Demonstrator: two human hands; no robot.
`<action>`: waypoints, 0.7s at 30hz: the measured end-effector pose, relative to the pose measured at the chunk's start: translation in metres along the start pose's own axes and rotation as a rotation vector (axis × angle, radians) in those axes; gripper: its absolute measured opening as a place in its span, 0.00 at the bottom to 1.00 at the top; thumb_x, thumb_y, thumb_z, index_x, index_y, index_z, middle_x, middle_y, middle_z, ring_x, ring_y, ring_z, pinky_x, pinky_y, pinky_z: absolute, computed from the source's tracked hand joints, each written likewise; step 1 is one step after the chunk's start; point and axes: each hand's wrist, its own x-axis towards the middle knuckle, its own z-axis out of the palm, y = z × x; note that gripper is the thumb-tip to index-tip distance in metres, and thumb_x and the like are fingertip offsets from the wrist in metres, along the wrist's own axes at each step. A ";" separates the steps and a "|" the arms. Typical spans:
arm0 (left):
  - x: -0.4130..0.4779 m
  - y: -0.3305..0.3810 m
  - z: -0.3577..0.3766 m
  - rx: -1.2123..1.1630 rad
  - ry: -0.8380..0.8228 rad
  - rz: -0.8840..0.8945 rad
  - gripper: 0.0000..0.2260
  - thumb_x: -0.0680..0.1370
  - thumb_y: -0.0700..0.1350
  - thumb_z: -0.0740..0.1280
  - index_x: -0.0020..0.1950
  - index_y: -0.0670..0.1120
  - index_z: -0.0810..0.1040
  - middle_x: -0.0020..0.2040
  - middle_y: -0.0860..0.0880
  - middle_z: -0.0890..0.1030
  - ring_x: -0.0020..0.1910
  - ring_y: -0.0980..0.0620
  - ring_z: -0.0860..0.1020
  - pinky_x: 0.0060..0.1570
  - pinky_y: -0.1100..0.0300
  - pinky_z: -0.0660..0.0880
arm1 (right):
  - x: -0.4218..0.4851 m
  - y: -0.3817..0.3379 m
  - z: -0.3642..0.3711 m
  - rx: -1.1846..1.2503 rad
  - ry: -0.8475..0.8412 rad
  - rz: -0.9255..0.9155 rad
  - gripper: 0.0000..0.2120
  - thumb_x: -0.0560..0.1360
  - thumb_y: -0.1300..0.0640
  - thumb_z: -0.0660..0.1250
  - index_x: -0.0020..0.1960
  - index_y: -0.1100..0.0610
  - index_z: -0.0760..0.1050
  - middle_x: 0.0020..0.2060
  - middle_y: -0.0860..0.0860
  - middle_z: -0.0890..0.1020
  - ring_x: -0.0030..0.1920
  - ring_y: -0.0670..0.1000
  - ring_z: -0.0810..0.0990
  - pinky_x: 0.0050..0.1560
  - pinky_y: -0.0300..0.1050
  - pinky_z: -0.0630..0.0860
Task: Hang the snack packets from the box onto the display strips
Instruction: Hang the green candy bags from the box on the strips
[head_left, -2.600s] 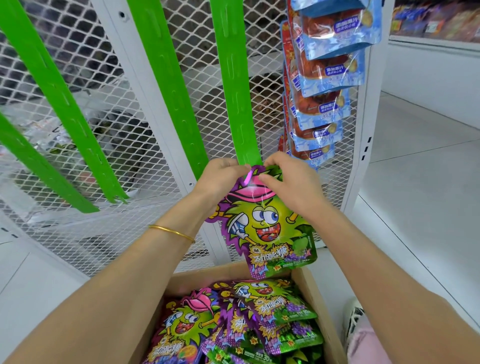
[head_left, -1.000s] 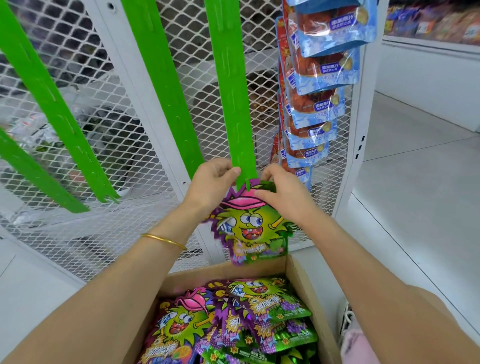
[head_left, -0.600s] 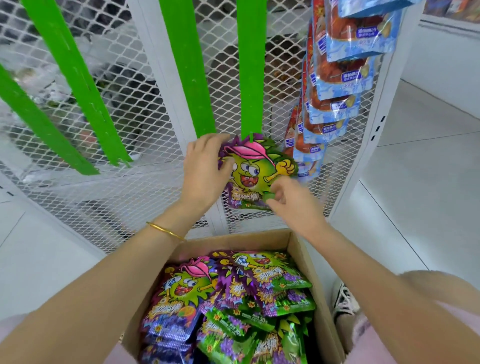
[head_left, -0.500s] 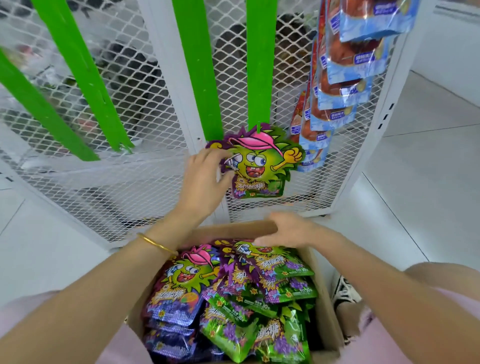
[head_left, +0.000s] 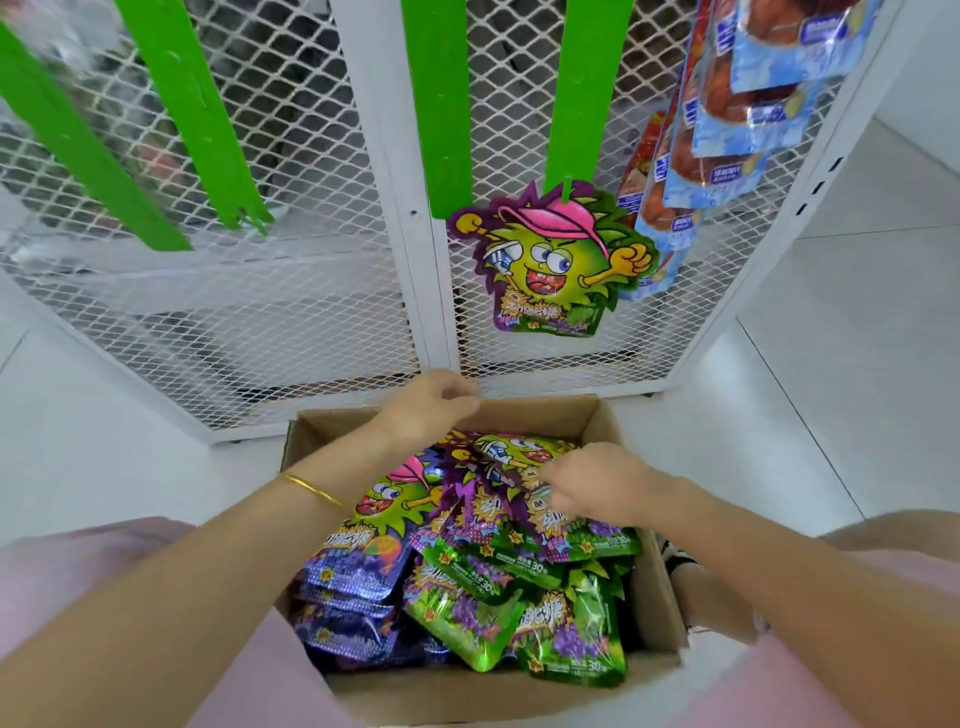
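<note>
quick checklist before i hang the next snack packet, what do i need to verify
1. Green cartoon-face snack packet hangs from the bottom of the green plastic display strip: ok.
2. That strip is bare above the hung packet: ok.
3. Brown cardboard box holds more packets: ok.
4. Left hand holds nothing, above the box's far edge: ok.
5. Right hand grips just one packet in the box: cannot tell.
</note>
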 end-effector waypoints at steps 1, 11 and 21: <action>-0.001 0.000 0.003 -0.037 -0.032 -0.049 0.11 0.79 0.45 0.61 0.60 0.45 0.74 0.55 0.50 0.75 0.56 0.50 0.75 0.51 0.59 0.73 | -0.002 -0.003 -0.003 -0.042 0.032 0.006 0.09 0.76 0.57 0.56 0.37 0.56 0.62 0.29 0.49 0.66 0.37 0.55 0.72 0.38 0.49 0.70; -0.010 -0.001 0.033 -0.848 -0.343 -0.463 0.17 0.78 0.53 0.63 0.57 0.41 0.71 0.47 0.36 0.81 0.44 0.42 0.81 0.47 0.52 0.80 | -0.024 -0.017 -0.023 -0.001 0.730 -0.044 0.12 0.66 0.55 0.53 0.33 0.56 0.74 0.27 0.49 0.77 0.23 0.51 0.77 0.18 0.39 0.67; -0.048 0.000 0.001 -0.595 -0.295 -0.296 0.11 0.77 0.30 0.58 0.52 0.43 0.74 0.46 0.43 0.79 0.42 0.46 0.76 0.45 0.53 0.77 | -0.027 -0.008 -0.053 0.622 0.691 0.254 0.19 0.77 0.45 0.60 0.63 0.55 0.72 0.60 0.52 0.77 0.60 0.52 0.76 0.60 0.50 0.72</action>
